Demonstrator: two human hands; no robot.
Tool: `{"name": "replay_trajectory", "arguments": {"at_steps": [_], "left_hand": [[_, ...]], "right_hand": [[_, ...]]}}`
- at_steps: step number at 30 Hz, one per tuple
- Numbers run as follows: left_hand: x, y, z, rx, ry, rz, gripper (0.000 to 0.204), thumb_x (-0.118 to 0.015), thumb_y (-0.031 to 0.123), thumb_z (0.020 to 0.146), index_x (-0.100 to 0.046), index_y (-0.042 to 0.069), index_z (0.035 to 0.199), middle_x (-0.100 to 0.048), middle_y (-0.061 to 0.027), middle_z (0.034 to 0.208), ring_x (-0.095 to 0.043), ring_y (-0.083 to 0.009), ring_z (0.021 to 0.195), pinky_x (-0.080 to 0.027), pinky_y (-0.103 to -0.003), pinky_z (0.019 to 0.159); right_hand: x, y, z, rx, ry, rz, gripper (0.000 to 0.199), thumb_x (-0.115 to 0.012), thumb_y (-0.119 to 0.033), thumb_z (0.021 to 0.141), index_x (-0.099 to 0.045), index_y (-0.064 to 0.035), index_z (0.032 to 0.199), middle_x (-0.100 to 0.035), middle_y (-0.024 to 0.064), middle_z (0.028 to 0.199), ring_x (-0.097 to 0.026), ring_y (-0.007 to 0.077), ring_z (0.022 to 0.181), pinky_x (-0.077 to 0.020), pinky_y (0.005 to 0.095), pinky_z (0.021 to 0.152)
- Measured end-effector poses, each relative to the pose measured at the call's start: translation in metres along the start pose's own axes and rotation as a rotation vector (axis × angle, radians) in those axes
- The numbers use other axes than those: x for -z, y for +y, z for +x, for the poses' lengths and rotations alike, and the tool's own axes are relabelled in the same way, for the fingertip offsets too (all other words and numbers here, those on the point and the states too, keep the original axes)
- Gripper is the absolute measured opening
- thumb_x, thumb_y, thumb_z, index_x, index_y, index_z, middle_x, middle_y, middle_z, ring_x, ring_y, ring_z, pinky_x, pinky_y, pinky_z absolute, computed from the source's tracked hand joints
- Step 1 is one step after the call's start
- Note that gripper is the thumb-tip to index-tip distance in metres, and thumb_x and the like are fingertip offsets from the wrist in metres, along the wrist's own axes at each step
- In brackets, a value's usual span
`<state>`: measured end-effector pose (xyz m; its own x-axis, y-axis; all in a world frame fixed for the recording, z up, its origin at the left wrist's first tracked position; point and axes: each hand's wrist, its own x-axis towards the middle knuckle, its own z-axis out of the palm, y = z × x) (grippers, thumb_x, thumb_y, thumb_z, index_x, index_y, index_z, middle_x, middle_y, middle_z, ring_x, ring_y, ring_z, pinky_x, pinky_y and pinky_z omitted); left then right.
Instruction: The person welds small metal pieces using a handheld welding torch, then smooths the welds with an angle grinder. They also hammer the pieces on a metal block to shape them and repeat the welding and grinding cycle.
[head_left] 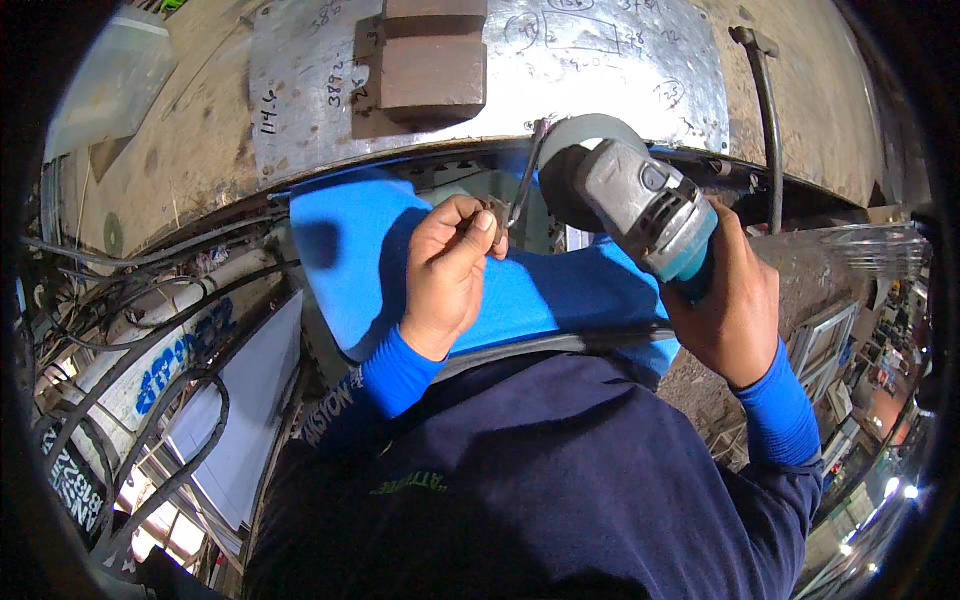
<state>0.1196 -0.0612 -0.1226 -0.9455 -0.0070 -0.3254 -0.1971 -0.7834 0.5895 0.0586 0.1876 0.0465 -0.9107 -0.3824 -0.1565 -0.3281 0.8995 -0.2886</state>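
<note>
The left hand is pinching a small metal piece between thumb and curled fingers, holding it up at the edge of the workbench, while the right hand is wrapping tightly around the body of a grey angle grinder; the two hands are working near each other but not touching. Far to the left, a tangle of black cables is lying over a white cylinder with blue markings, well below the bench. A blue cloth is spreading under the left hand and running across beneath the grinder. Above it, a shiny metal plate with handwritten marks is covering the bench top, and a brown steel block is sitting on it. A thin angled rod is standing between the small piece and the grinder's guard, crowding that gap. Further right, a hammer is lying with its long dark handle on the bench just behind the right hand.
</note>
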Motion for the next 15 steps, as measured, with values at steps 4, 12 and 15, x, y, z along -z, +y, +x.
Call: {"name": "replay_trajectory", "arguments": {"at_steps": [4,12,15], "left_hand": [[-0.003,-0.002,-0.003,-0.094,0.024,0.187,0.011,-0.067,0.013,0.108,-0.066,0.003,0.106,-0.068,-0.006,0.098,-0.059,-0.0144,0.084,-0.049,-0.03,0.079],[-0.011,-0.005,-0.007,-0.199,0.09,0.425,0.013,-0.069,0.014,0.108,-0.066,0.002,0.106,-0.068,-0.0033,0.094,-0.059,-0.0102,0.081,-0.05,-0.027,0.075],[-0.014,-0.007,-0.007,-0.211,0.108,0.428,0.016,-0.071,0.016,0.108,-0.066,0.001,0.104,-0.068,-0.0009,0.089,-0.061,-0.006,0.08,-0.051,-0.023,0.074]], "right_hand": [[-0.007,0.003,0.007,0.014,0.027,0.004,0.075,-0.083,-0.005,0.074,-0.053,-0.0048,0.143,-0.073,0.0279,0.113,-0.072,0.0526,0.101,-0.0603,0.0539,0.082],[-0.006,0.001,0.012,0.04,-0.033,-0.04,0.076,-0.083,-0.004,0.073,-0.053,-0.0045,0.143,-0.073,0.0265,0.111,-0.072,0.0499,0.101,-0.0606,0.0525,0.083],[-0.005,0.001,0.01,0.055,-0.029,-0.04,0.077,-0.082,-0.003,0.073,-0.053,-0.0048,0.144,-0.073,0.0264,0.111,-0.072,0.0495,0.101,-0.0608,0.0518,0.083]]}}
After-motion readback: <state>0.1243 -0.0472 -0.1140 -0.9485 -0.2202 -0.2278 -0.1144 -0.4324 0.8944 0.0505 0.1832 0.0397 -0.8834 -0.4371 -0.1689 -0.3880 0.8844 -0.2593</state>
